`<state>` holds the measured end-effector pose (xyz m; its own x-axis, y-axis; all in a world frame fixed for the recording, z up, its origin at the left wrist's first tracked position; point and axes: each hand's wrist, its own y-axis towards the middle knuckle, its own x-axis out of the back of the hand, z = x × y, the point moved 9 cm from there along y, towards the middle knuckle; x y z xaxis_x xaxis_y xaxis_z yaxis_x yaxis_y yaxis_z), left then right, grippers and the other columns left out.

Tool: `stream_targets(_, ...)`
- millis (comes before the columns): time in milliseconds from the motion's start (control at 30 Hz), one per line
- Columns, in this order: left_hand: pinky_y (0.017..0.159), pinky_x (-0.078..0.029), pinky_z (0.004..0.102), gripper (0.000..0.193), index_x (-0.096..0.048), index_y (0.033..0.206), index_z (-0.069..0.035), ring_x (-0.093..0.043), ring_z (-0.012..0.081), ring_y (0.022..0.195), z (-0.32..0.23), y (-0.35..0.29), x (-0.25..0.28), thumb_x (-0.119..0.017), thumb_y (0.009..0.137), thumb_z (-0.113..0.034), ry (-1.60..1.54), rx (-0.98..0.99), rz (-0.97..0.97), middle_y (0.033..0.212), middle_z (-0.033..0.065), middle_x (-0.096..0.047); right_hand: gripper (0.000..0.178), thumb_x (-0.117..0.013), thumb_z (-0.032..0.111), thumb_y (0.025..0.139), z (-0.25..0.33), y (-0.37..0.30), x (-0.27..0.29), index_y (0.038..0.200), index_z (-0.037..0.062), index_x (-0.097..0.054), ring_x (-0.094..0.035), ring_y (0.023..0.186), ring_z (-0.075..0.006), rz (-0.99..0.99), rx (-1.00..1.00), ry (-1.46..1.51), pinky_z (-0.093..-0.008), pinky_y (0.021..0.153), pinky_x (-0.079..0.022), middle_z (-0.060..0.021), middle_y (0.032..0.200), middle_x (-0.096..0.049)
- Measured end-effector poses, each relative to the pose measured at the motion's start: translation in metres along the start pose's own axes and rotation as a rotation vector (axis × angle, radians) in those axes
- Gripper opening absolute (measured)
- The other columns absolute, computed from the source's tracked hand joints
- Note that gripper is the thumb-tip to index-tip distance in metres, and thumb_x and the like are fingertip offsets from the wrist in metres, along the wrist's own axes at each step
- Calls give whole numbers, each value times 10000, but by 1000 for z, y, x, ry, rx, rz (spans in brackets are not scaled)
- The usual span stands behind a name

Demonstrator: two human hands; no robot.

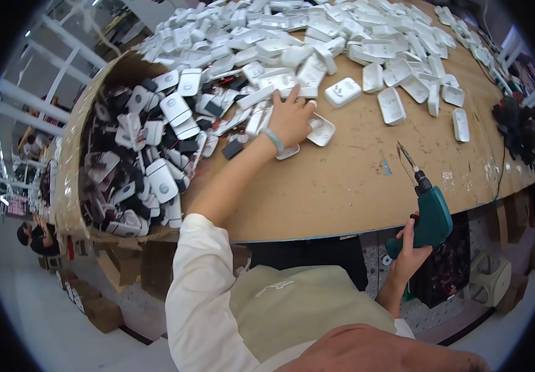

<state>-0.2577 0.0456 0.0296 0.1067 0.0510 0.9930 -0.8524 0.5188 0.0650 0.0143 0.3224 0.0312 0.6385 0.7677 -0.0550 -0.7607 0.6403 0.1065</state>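
Observation:
My left hand [293,121], with a pale band [274,141] at its wrist, reaches over the near edge of a heap of white plastic casings [267,49]. Its fingers are stretched apart and rest on the casings. A white casing shell [322,130] lies beside this hand, partly covered by it. In my right hand [409,251] is a green soldering gun [433,217], gripped by its handle at the table's front edge. The metal tip [402,152] points up and away over the cardboard tabletop.
A cardboard-walled bin [72,167] at the left holds white devices with dark parts and wires [162,180]. Loose casings [391,105] lie to the right on the cardboard-covered table [342,192]. A dark bundle [515,124] lies at the right edge. A stool [489,279] stands below; another person [38,239] is far left.

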Motion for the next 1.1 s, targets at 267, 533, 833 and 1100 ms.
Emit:
stream_targets(267,947,-471,496,282,-677,1069,-13,-610,371,1099,95,-124,59,-686,800,-98,-176,482,-472,1114,207,-674,298,-667,30,970,10,-19,-18,1253,-44,-612,-546,717,-85,73,29,6,-246,602,-440,-95,1160,-675)
stream_targets(533,783,-508,530,195,-638,1004,23,-642,439,890,114,-170,59,-556,953,-146,-360,570,-625,944,243,-681,288,-669,15,959,24,-35,-43,1235,-44,-613,-550,718,-87,181,58,-9,-243,598,-448,-96,1144,-668)
stream_targets(833,845,-524,501,247,-626,1163,16,-643,443,997,102,-212,28,-574,934,-60,-332,468,-310,1085,277,-666,315,-672,3,952,18,-31,-39,1254,-51,-602,-571,745,-86,197,-9,-16,-235,595,-457,-108,1161,-670)
stream_targets(1100,876,-519,492,316,-556,1195,82,-632,406,1011,6,-129,22,-584,910,-52,-282,522,-133,1145,279,-622,327,-664,-17,950,21,-36,-41,1269,-44,-594,-581,776,-94,195,24,26,-235,591,-459,-110,1169,-661)
